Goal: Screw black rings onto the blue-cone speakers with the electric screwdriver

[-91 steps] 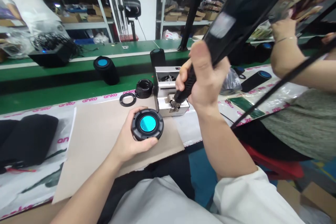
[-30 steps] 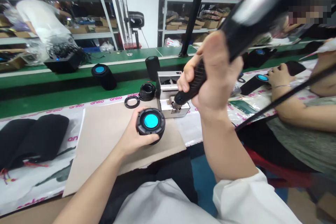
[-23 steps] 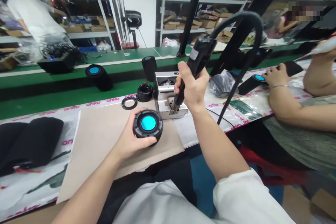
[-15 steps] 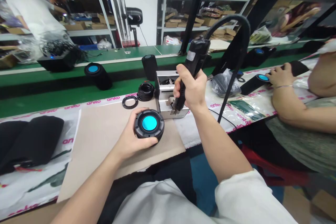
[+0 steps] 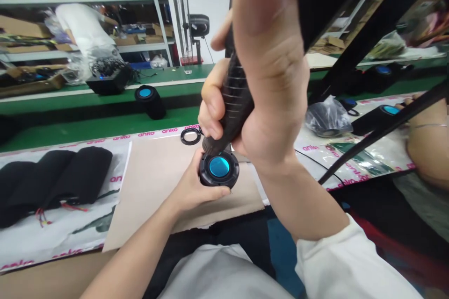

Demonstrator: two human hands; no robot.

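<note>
My left hand is wrapped round a round black speaker with a shiny blue disc in its end, held upright over the cardboard sheet. Closed round a black electric screwdriver, my right hand looms large before the camera. The screwdriver's lower end points down at the far rim of the speaker; its very tip is too dark to make out. Just beyond the speaker, a black ring lies flat on the sheet. My right hand and the tool hide most of what stands behind them.
Several black fabric sleeves with red wires lie at the left. Another speaker stands on the green bench. To the right are a plastic-wrapped part, a lying speaker, the tool's cable and a co-worker's arm.
My right hand has brought the screwdriver from the metal box over to the speaker's rim, rising nearer the camera. My left hand still holds the speaker. The view has shifted left.
</note>
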